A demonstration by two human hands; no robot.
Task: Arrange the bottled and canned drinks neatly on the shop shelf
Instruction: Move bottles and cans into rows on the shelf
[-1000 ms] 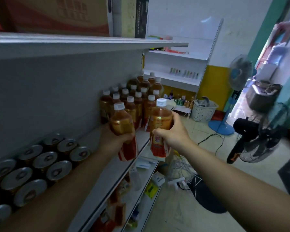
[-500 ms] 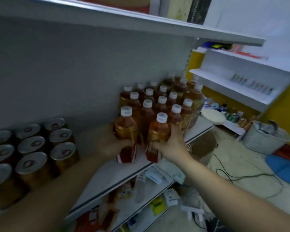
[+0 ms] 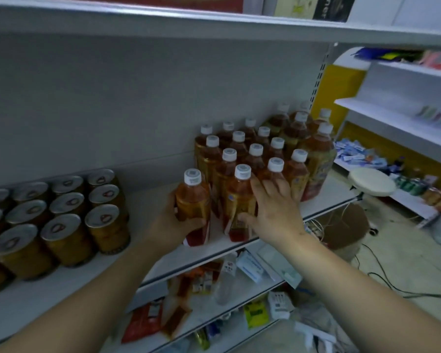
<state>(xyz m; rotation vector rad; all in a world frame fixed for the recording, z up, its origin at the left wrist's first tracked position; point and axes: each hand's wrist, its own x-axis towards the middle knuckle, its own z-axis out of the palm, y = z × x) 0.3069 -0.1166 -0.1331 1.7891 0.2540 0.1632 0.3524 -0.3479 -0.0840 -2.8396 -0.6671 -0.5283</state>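
Left grip: left hand (image 3: 169, 221) wraps round an amber bottle (image 3: 192, 197), fingers curled across its lower label. The bottle is upright near the front edge of the shelf (image 3: 148, 200).
Right grip: right hand (image 3: 274, 212) is spread and straight-fingered against the neighbouring bottle (image 3: 237, 197), thumb on its front. It's touching, not clasping!
Bottles: clear plastic with white round caps, amber-brown drink inside, red at the label's foot. The rows of bottles (image 3: 255, 154) stand just behind.
Cans: the cans (image 3: 61, 225) have gold sides and silver pull-tab lids, in rows at the shelf's left, apart from the bottles.
Shelf: smooth, pale grey, flat.
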